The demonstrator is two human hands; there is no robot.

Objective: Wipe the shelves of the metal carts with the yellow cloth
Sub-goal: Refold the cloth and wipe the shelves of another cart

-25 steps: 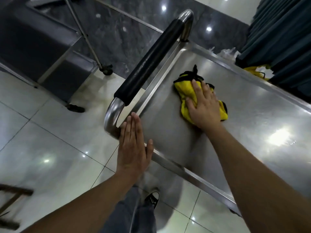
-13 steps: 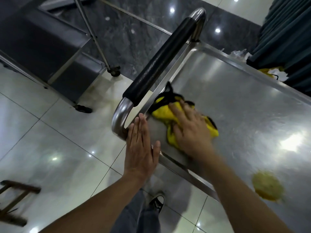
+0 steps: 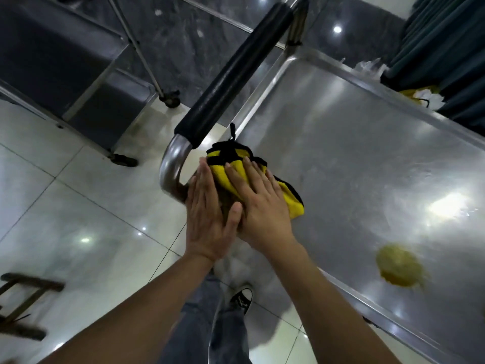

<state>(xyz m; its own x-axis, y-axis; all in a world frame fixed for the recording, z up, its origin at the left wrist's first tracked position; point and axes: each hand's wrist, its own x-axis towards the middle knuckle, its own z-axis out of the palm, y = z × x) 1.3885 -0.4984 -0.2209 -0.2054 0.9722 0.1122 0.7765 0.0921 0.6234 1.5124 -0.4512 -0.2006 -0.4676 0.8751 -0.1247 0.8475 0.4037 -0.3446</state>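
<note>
Steel cart shelf [image 3: 354, 153] under yellow cloth [image 3: 288, 195]

The cloth [image 3: 288, 195] is spread on the near left corner of the cart shelf [image 3: 354, 158], just right of the handle [image 3: 236, 77]. The right hand [image 3: 262, 206] is laid flat on the cloth. The left hand [image 3: 210, 219] is placed just left of it, at the shelf's corner, with its thumb touching the right hand. A smear [image 3: 399, 269] is seen on the shelf near its near edge, well right of the cloth. A second cart [image 3: 78, 74] is parked on the floor [image 3: 78, 206] to the far left. A shoe [image 3: 241, 298] is seen on the floor below the hands.
</note>
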